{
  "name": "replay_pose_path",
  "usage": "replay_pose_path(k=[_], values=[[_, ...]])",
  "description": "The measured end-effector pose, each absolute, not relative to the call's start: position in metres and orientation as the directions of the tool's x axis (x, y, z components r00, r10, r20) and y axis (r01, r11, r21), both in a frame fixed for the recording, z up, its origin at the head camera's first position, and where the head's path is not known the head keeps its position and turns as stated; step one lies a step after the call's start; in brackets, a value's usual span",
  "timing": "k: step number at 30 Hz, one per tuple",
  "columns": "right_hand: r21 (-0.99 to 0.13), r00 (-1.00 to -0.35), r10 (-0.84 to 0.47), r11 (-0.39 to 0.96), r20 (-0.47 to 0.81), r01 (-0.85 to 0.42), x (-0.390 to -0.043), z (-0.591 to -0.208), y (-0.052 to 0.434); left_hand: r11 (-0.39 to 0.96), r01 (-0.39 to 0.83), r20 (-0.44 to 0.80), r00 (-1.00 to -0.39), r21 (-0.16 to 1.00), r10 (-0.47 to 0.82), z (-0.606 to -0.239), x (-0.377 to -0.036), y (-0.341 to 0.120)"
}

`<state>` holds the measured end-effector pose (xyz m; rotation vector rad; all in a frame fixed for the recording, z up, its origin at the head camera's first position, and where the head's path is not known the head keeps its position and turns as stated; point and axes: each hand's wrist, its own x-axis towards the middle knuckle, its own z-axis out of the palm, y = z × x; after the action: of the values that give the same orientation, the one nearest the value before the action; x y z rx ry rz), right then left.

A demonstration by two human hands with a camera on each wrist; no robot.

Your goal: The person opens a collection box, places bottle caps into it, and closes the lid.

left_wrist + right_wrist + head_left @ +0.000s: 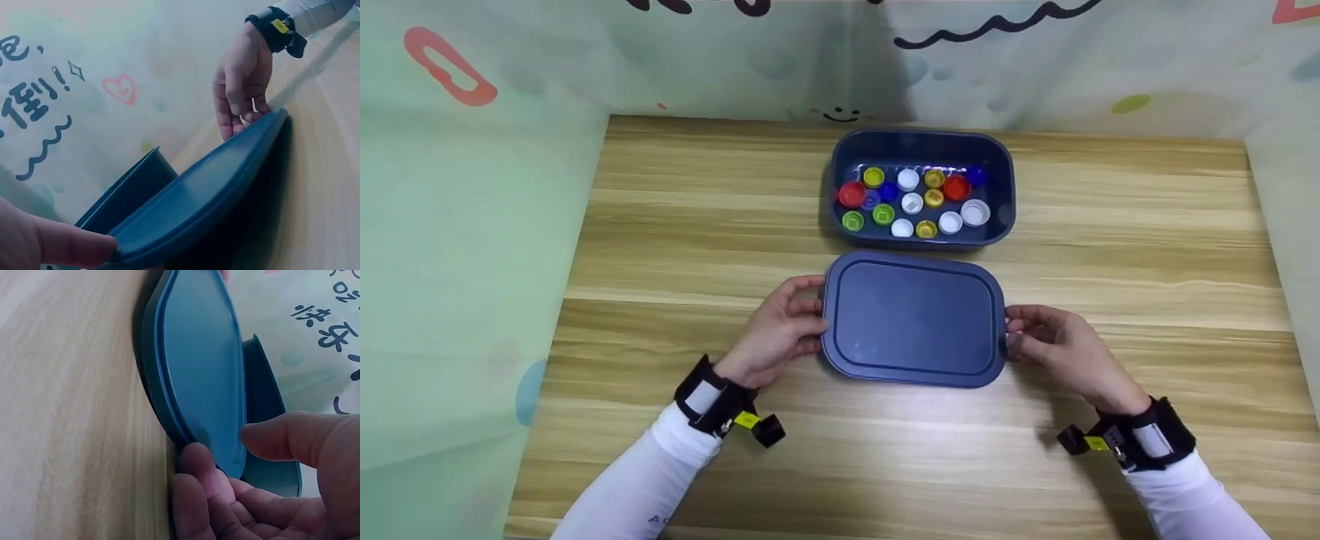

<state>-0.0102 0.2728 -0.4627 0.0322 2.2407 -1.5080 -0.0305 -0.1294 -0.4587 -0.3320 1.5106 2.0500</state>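
A dark blue rounded rectangular lid (915, 319) lies flat side up between my two hands, close over the wooden table. My left hand (780, 326) pinches its left edge, the thumb on the rim. At the opposite short edge my right hand (1069, 349) grips the lid, its thumb (275, 433) on top and curled fingers at the side. Just beyond the lid stands a matching blue box (1001, 191), uncovered. Inside the box lie several bottle caps (956, 187) in red, yellow, green, blue and white. The lid hides part of the box in both wrist views.
The wood-grain table (697, 225) ends at a printed cloth backdrop (780, 67) behind the box. More pale green cloth (450, 262) hangs along the left side. Each wrist wears a black strap (716, 397) with a small camera.
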Motion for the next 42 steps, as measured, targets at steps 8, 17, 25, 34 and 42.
replay_pose_path(k=[8,17,25,34,42], values=[[-0.887,-0.902,-0.253,0.398,-0.35,0.232,-0.009,-0.462,0.276,-0.211,-0.534,-0.459,-0.83,0.819,0.317,-0.453,-0.028,-0.131],[-0.914,-0.91,-0.27,0.343,-0.315,0.215,-0.002,-0.443,0.278,-0.203,-0.487,-0.412,-0.853,0.85,0.322,-0.443,-0.026,-0.137],[-0.928,-0.942,-0.242,0.345,-0.231,0.139,-0.006,-0.413,0.276,-0.179,-0.406,-0.366,-0.904,0.896,0.22,-0.428,-0.033,-0.137],[-0.9,-0.957,-0.227,0.431,-0.18,0.067,-0.033,-0.389,0.273,-0.075,-0.273,-0.262,-0.956,0.959,0.133,-0.413,-0.054,-0.13],[-0.905,-0.966,-0.197,0.418,-0.17,0.075,-0.067,-0.38,0.266,0.038,-0.086,-0.089,-0.991,0.996,0.097,-0.405,-0.087,-0.119]])
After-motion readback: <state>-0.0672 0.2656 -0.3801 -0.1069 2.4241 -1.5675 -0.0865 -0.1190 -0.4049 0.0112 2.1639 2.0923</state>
